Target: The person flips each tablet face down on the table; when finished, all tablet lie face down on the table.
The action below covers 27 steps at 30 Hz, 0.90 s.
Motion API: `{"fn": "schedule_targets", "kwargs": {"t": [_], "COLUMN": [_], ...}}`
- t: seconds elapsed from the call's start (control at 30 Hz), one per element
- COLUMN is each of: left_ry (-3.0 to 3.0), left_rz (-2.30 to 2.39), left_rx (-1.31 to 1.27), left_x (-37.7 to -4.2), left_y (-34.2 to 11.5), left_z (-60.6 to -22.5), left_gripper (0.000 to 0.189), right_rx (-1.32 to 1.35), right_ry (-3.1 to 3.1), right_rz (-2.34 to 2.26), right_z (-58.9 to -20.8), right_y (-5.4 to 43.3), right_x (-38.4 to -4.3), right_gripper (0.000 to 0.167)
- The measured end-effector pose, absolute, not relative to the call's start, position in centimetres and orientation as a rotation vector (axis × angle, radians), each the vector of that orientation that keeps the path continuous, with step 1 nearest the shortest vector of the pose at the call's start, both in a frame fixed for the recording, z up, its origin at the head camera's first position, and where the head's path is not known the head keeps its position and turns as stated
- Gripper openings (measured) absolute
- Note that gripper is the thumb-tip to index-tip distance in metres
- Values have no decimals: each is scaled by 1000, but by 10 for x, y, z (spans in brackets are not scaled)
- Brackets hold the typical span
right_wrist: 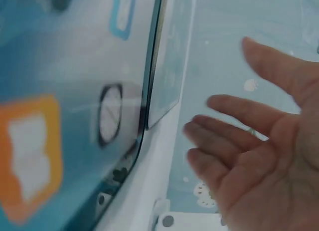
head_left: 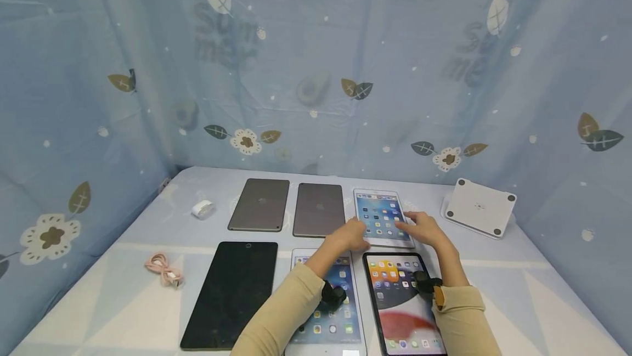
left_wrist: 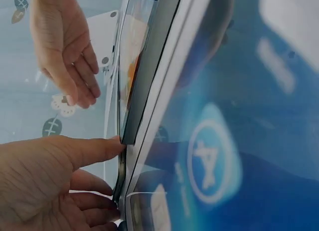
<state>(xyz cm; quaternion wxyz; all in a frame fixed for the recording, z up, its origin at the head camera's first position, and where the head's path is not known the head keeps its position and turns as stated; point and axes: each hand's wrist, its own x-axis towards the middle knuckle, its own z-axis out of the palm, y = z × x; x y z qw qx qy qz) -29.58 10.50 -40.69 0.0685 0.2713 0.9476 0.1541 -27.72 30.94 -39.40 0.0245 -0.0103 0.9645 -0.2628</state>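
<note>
Six tablets: two rows of three on the counter [head_left: 508, 312], one toward the far edge, one toward the near edge.
Small white tablet [head_left: 377, 216]: far row, right end; face up, screen lit.
Left hand [head_left: 351, 235]: at the small white tablet's near left corner; thumb extended, fingers apart from it. Cannot tell whether it pinches.
Right hand [head_left: 423, 228]: beside the small white tablet's right edge; fingers spread, loosely extended.
Far row, remainder: left grey tablet [head_left: 259, 205] and right grey tablet [head_left: 318, 210], backs up.
Near row: black tablet [head_left: 232, 295], screen dark; large white tablet [head_left: 340, 323] and black-framed tablet [head_left: 402, 304], both lit.
Far right corner: white plate [head_left: 479, 208] with dark round feet.
Left edge: pink cable [head_left: 164, 270], coiled; white adapter [head_left: 203, 209] farther back.
</note>
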Motion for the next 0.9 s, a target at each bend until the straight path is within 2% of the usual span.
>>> {"fn": "schedule_targets", "kwargs": {"t": [0.17, 0.63, 0.9], "left_ry": [2870, 2871, 2878], "left_rz": [441, 439, 456], "left_rx": [780, 804, 808], "left_x": [-295, -294, -296], "left_y": [107, 108, 104], "left_z": [-407, -410, -410], "left_gripper": [40, 37, 27], "right_rx": [20, 99, 210], "right_ry": [2942, 2943, 2887], "right_rz": [-774, -739, -972], "right_z": [-402, -412, -415], "right_y": [309, 308, 299], "right_x": [-279, -278, -282], "right_gripper": [66, 77, 68]}}
